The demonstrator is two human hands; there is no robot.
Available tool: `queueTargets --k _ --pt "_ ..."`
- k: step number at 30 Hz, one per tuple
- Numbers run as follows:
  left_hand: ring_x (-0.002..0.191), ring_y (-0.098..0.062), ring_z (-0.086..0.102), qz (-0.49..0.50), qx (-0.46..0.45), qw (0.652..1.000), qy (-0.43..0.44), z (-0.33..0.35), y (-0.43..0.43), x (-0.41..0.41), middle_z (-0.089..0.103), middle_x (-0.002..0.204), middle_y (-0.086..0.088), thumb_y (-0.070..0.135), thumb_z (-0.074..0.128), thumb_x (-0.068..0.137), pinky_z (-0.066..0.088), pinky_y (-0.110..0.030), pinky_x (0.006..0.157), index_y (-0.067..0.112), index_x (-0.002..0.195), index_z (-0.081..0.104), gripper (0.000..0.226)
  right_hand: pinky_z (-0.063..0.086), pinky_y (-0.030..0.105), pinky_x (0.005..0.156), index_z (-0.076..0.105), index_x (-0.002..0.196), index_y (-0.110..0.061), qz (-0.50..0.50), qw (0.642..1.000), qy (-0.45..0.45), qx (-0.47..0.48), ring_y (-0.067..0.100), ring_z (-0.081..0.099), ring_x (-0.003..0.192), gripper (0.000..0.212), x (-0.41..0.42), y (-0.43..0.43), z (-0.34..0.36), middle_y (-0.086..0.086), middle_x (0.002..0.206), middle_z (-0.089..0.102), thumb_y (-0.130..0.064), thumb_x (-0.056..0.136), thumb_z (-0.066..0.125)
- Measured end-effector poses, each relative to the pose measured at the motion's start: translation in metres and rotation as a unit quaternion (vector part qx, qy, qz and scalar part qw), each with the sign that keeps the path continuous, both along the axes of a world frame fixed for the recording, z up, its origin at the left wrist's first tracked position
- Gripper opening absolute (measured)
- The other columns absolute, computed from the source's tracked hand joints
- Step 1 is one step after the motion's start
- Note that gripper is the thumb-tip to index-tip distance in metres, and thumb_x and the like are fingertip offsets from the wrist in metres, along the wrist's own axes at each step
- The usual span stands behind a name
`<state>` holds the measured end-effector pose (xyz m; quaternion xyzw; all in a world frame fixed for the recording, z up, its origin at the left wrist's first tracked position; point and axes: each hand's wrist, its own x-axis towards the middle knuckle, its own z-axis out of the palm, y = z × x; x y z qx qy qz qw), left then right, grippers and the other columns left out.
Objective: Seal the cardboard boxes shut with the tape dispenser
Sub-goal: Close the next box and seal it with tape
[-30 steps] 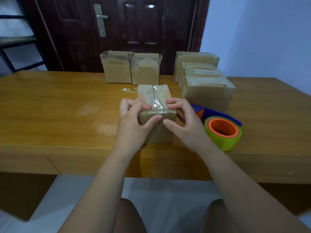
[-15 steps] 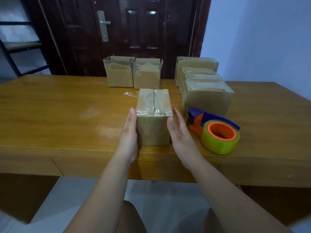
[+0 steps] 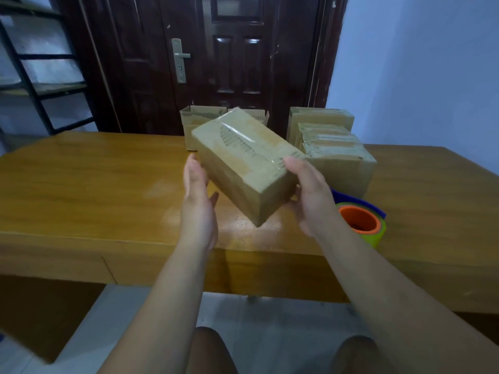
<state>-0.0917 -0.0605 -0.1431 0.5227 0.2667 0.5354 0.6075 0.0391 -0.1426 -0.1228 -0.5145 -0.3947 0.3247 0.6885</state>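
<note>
A small cardboard box [image 3: 243, 160] with clear tape along its top seam is lifted off the wooden table [image 3: 81, 184] and tilted, its near corner pointing down. My left hand [image 3: 198, 203] presses flat against its left side with straight fingers, the thumb just under the box. My right hand [image 3: 313, 195] grips its right end, thumb on the top edge and fingers hidden behind and beneath. The tape dispenser [image 3: 361, 225], with an orange core, green roll and blue body, lies on the table just right of my right wrist; neither hand touches it.
Two open-topped boxes [image 3: 193, 122] stand at the table's far edge, partly hidden behind the lifted box. Three taped boxes [image 3: 340, 168] sit in a row at the back right. A dark door is behind the table and a black shelf frame [image 3: 32, 76] at the left.
Both hands moved from pressing the tape on the box's front edge to its sides. They have now lifted the box off the table and turned it at an angle.
</note>
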Motion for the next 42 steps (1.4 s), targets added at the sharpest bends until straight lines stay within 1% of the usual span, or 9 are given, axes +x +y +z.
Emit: queueTargets --k 7,13,16,20,22,25,31,35,42 --pt "0.107 -0.023 0.059 -0.077 -0.229 0.970 -0.004 -0.002 0.028 -0.023 0.061 0.120 -0.007 0.071 0.042 0.085 0.053 -0.037 0.083 0.021 0.130 0.049 0.068 0.042 0.045 0.102 0.055 0.118 -0.025 0.072 0.996 -0.012 -0.056 0.024 0.055 0.115 0.043 0.016 0.004 0.004 0.005 0.123 0.059 -0.045 0.081 0.051" --pt "0.104 -0.022 0.058 -0.076 -0.165 0.981 0.062 -0.007 0.019 -0.021 0.063 0.108 -0.002 0.047 0.043 0.096 0.052 -0.035 0.081 0.028 0.099 0.061 0.027 0.049 0.044 0.094 0.062 0.115 -0.023 -0.001 0.995 0.034 -0.096 0.024 0.063 0.107 0.032 0.026 0.022 0.006 0.007 0.115 0.067 -0.044 0.097 0.045" --pt "0.110 -0.016 0.051 -0.044 -0.103 0.985 0.134 -0.012 0.011 -0.017 0.060 0.103 0.004 0.051 0.033 0.099 0.039 -0.034 0.100 0.034 0.092 0.059 0.032 0.052 0.043 0.090 0.062 0.114 -0.026 -0.027 0.991 0.040 -0.121 0.022 0.063 0.103 0.027 0.026 0.029 0.009 0.004 0.113 0.067 -0.034 0.102 0.039" --pt "0.119 -0.009 0.043 -0.003 -0.004 0.977 0.214 -0.021 0.013 -0.019 0.055 0.122 0.010 0.059 0.023 0.097 0.030 -0.031 0.104 0.030 0.127 0.054 0.053 0.045 0.045 0.101 0.046 0.140 -0.028 -0.058 0.986 -0.059 -0.145 0.020 0.053 0.117 0.043 0.027 0.036 0.012 -0.002 0.131 0.056 -0.038 0.098 0.048" --pt "0.141 -0.010 0.020 0.012 0.033 0.973 0.230 -0.025 0.019 -0.023 0.029 0.153 0.007 0.074 0.028 0.086 0.016 -0.043 0.116 0.037 0.144 0.033 0.069 0.050 0.035 0.088 0.045 0.140 -0.025 -0.072 0.984 -0.108 -0.125 0.016 0.055 0.109 0.047 0.026 0.039 0.017 -0.003 0.124 0.056 -0.030 0.095 0.054" --pt "0.133 0.009 0.002 0.004 0.167 0.960 0.227 -0.023 0.018 -0.030 -0.002 0.158 0.017 0.061 0.040 0.092 0.010 -0.025 0.108 0.050 0.145 0.010 0.062 0.052 0.032 0.079 0.054 0.122 -0.023 -0.119 0.978 -0.133 -0.104 0.015 0.057 0.097 0.035 0.027 0.043 0.023 -0.005 0.107 0.056 -0.028 0.089 0.064" --pt "0.116 -0.006 0.055 -0.082 0.179 0.970 0.140 -0.024 0.019 -0.033 0.058 0.127 0.012 0.052 0.068 0.071 0.053 -0.025 0.085 0.029 0.137 0.044 0.074 0.049 0.044 0.097 0.068 0.102 -0.017 -0.149 0.983 -0.072 -0.079 0.018 0.058 0.102 0.017 0.022 0.050 0.028 -0.002 0.101 0.064 -0.021 0.086 0.067" --pt "0.105 -0.004 0.059 -0.039 0.135 0.983 0.118 -0.027 0.009 -0.019 0.058 0.121 0.017 0.036 0.072 0.080 0.055 -0.021 0.071 0.034 0.131 0.048 0.056 0.052 0.042 0.091 0.054 0.128 -0.020 -0.149 0.986 0.039 -0.069 0.017 0.058 0.100 0.040 0.009 0.053 0.020 0.000 0.109 0.058 -0.011 0.089 0.058" --pt "0.119 -0.007 0.052 0.003 0.096 0.986 0.137 -0.040 0.008 -0.003 0.051 0.117 0.031 0.019 0.066 0.087 0.052 -0.041 0.094 0.040 0.134 0.041 0.057 0.047 0.022 0.075 0.060 0.116 -0.021 -0.112 0.989 -0.047 -0.089 0.005 0.055 0.095 0.025 -0.004 0.043 -0.011 -0.010 0.103 0.059 -0.012 0.094 0.054"
